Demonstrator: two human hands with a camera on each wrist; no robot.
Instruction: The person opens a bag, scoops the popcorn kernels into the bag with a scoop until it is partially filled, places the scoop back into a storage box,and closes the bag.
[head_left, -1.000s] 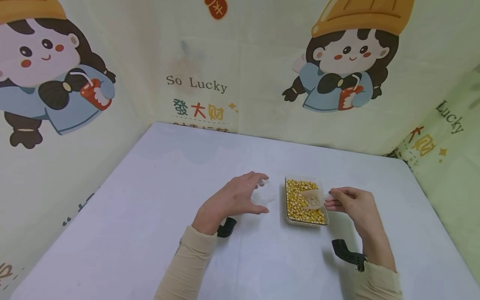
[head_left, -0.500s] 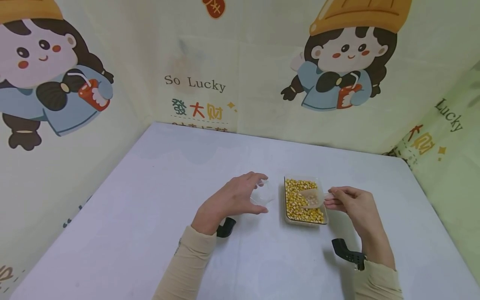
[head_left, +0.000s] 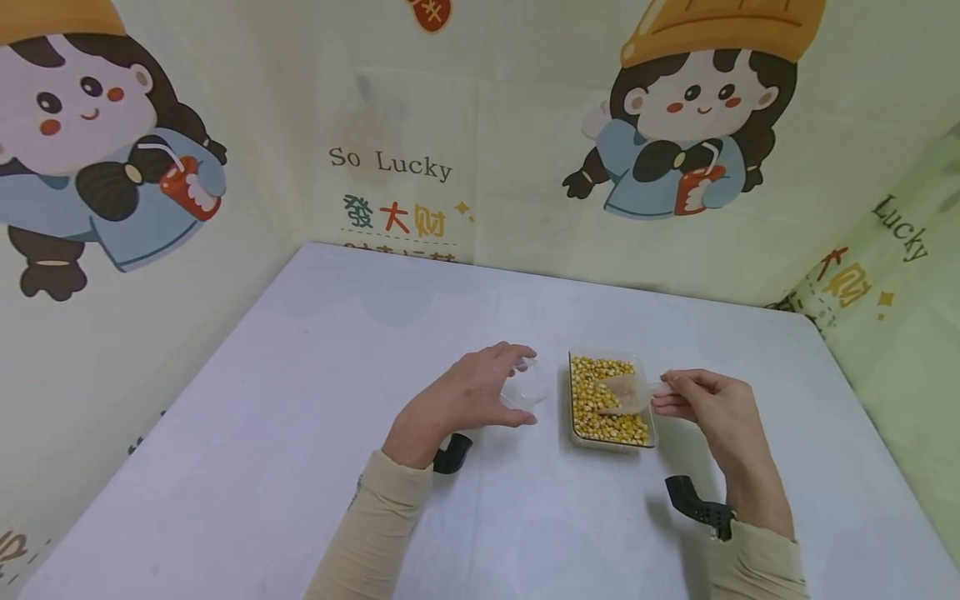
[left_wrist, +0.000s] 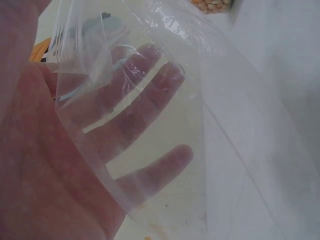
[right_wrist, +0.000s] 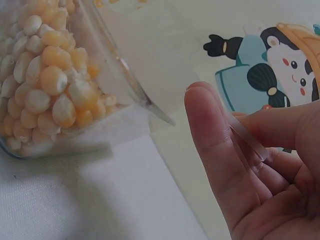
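Observation:
In the head view my left hand (head_left: pixel 468 392) curves its thumb and fingers round a clear plastic bag (head_left: pixel 525 385). Through the film of the bag (left_wrist: pixel 225 165), the left wrist view shows several spread fingers. My right hand (head_left: pixel 712 412) pinches the handle of a translucent scoop (head_left: pixel 628 392) between thumb and fingers. The scoop's bowl lies among yellow corn kernels (head_left: pixel 588 421) inside a clear rectangular container (head_left: pixel 611 447). In the right wrist view kernels (right_wrist: pixel 47 95) show close through the container's side, and part of the handle (right_wrist: pixel 247 137) shows between my fingers.
A white-covered table (head_left: pixel 315 433) carries the container to the right of the bag. Printed cloth (head_left: pixel 510 167) with cartoon figures stands behind and at both sides. Each wrist wears a black mount (head_left: pixel 697 504).
The scoop has tilted slightly in the kernels, and my right hand has shifted a little up and to the right. My left hand and the bag have stayed nearly still.

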